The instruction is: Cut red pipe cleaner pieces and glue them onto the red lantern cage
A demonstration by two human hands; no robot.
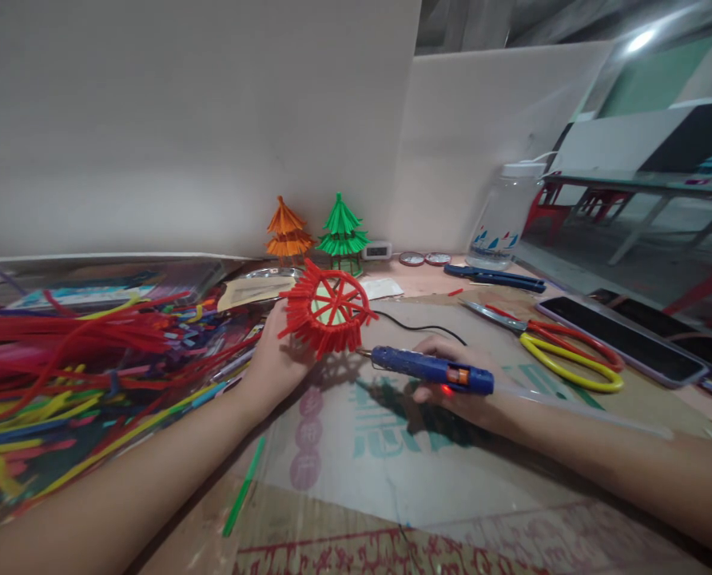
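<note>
My left hand (284, 347) holds up a round red pipe-cleaner piece (336, 299) with a spoked ring and a fringe of short strips around its rim. That piece hides most of the left fingers. In my right hand (445, 359) is a blue hot glue gun (431, 369), with a clear glue stick (595, 411) sticking out of its back and a red light glowing on it. The gun's nozzle points left, close to the lower edge of the red piece; I cannot tell whether they touch.
Loose pipe cleaners (121, 335) pile up on the left. Behind stand an orange pagoda (287, 231) and a green pagoda (340, 231). Scissors (565, 351), pliers (493, 278), a phone (622, 339) and a water bottle (499, 216) lie or stand on the right. A green strip (244, 485) lies in front.
</note>
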